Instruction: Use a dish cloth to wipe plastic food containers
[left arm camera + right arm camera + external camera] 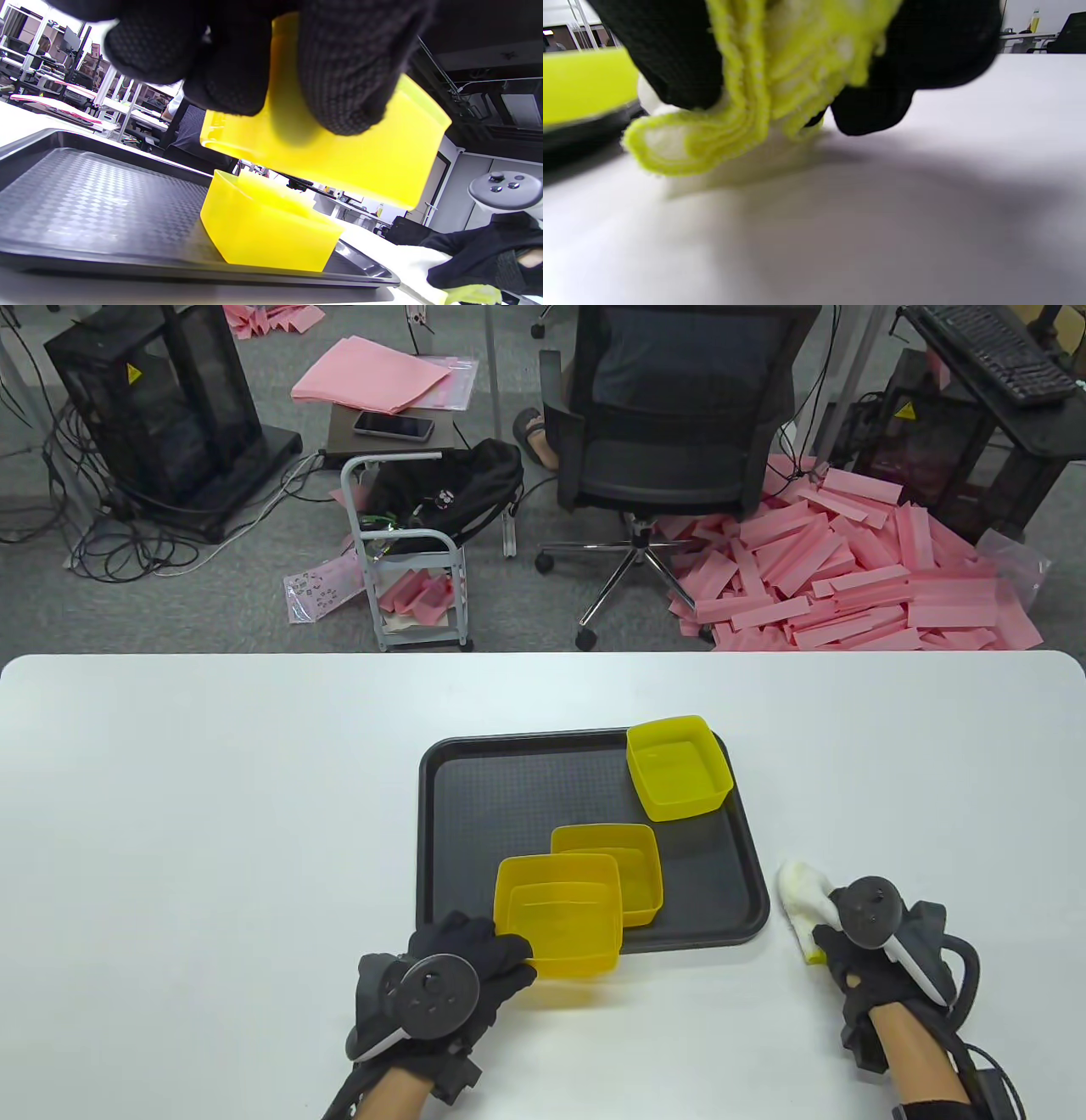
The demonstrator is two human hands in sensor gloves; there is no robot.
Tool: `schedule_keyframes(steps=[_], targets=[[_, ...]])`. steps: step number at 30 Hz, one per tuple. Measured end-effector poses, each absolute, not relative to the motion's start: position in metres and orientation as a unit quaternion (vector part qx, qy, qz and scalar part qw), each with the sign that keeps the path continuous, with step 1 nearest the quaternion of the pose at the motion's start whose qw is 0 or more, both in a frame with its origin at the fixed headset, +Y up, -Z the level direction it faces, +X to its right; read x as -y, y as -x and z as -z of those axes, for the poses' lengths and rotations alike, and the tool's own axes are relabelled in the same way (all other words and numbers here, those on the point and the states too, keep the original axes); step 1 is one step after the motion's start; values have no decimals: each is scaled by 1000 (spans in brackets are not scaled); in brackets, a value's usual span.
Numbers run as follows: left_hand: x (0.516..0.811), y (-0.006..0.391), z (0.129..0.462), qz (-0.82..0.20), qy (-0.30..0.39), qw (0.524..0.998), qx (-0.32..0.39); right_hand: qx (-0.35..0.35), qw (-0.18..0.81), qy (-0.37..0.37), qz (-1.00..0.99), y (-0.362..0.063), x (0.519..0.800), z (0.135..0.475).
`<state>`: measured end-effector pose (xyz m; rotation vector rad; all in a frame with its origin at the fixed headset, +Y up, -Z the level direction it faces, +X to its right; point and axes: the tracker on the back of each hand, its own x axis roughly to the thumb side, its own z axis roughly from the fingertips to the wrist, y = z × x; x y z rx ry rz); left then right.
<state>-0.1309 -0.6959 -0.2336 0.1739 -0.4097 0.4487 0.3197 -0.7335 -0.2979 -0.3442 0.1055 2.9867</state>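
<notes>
My left hand point(475, 963) grips a yellow plastic container point(560, 916) by its near left wall and holds it lifted above the front edge of the black tray point(475, 814); the left wrist view shows the container point(360, 156) clear of the tray point(85, 190). A second yellow container point(615, 869) sits on the tray just behind it point(263, 233). A third yellow container point(679, 768) stands at the tray's far right corner. My right hand point(827, 937) grips a white dish cloth with a yellow edge point(806, 895) on the table right of the tray point(755, 106).
The white table point(212, 814) spreads wide to the left and right of the tray. Beyond its far edge are an office chair point(670, 432), a small cart point(407, 543) and a pile of pink foam strips point(848, 568) on the floor.
</notes>
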Motion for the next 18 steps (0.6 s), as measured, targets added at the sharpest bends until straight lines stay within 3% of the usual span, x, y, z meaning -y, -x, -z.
schedule_keyframes(steps=[6, 10, 13, 18], targets=[[694, 128, 232, -226, -86, 948, 205, 36, 62, 5, -997, -282, 678, 295], [695, 126, 231, -226, -80, 948, 208, 68, 47, -109, -991, -226, 632, 288], [696, 125, 230, -227, -78, 948, 209, 103, -23, -198, -974, -173, 601, 277], [697, 125, 230, -230, -74, 947, 211, 113, -165, -287, -937, -108, 588, 264]])
